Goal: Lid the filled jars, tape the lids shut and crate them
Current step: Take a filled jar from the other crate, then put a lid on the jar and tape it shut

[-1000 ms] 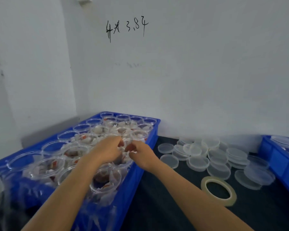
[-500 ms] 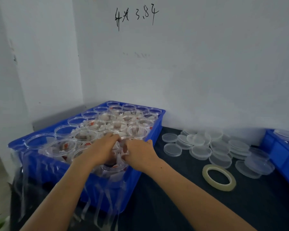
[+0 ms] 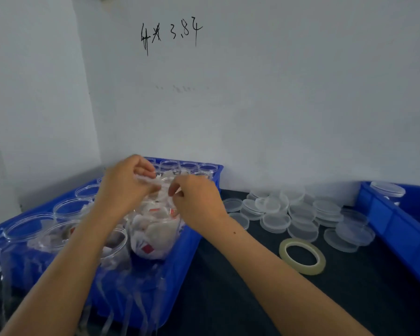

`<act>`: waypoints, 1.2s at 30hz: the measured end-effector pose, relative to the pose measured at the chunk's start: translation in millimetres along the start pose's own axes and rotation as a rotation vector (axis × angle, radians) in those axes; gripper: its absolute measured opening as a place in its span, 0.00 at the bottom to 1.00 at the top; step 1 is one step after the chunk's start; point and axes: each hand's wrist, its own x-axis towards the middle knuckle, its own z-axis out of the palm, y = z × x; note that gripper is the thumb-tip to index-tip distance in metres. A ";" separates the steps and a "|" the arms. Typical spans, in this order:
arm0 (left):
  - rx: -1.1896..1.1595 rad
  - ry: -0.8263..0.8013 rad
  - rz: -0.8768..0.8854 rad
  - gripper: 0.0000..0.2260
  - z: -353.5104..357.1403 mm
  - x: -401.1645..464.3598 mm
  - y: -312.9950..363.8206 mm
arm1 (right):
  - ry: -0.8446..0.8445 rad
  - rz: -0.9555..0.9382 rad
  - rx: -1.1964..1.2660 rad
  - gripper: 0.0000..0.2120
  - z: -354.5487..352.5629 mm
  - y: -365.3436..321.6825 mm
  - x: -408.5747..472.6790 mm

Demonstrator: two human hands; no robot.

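A clear plastic jar (image 3: 155, 229) filled with white and red sachets is lifted above the front of the blue crate (image 3: 187, 248). My left hand (image 3: 126, 185) grips its rim on the left, fingers curled over the top. My right hand (image 3: 194, 197) pinches the rim on the right. Several open filled jars (image 3: 68, 209) stand in rows inside the crate. A pile of clear lids (image 3: 294, 214) lies on the dark table to the right. A roll of clear tape (image 3: 302, 255) lies flat in front of the lids.
A second blue crate (image 3: 398, 229) stands at the right edge with a lidded jar (image 3: 387, 189) in it. Strips of clear tape (image 3: 131, 306) hang from the left crate's front edge. White walls close the back and left.
Both hands have risen from among the jars, lifting one filled jar up out of the crate's front row.
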 end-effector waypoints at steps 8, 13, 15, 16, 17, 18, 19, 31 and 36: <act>-0.747 -0.225 -0.001 0.22 77.8 -36.0 74.4 | 0.148 0.221 0.012 0.12 -98.4 61.7 -25.7; -0.623 -0.522 -0.014 0.36 171.9 -66.0 67.5 | 0.063 0.381 -0.081 0.12 -104.2 123.7 -60.4; -0.573 -0.594 -0.069 0.35 204.1 -73.2 61.4 | 0.040 0.437 -0.078 0.13 -99.0 146.3 -75.1; -0.566 -0.618 -0.095 0.33 218.5 -76.8 57.7 | 0.035 0.464 -0.072 0.13 -95.7 156.5 -81.6; -0.558 -0.641 -0.119 0.33 231.0 -81.2 55.0 | 0.036 0.491 -0.067 0.13 -92.3 165.9 -87.8; -0.545 -0.668 -0.137 0.33 241.5 -85.3 52.6 | 0.047 0.520 -0.057 0.13 -88.9 175.1 -93.5; -0.541 -0.694 -0.145 0.34 250.9 -88.8 50.6 | 0.064 0.550 -0.038 0.13 -85.7 183.7 -98.7; -0.641 -0.665 -0.093 0.37 299.5 -93.2 24.2 | 0.271 0.581 0.155 0.08 -58.2 223.8 -111.2; -0.665 -0.651 -0.077 0.39 304.1 -80.9 12.4 | 0.342 0.517 0.318 0.10 -44.4 237.7 -110.6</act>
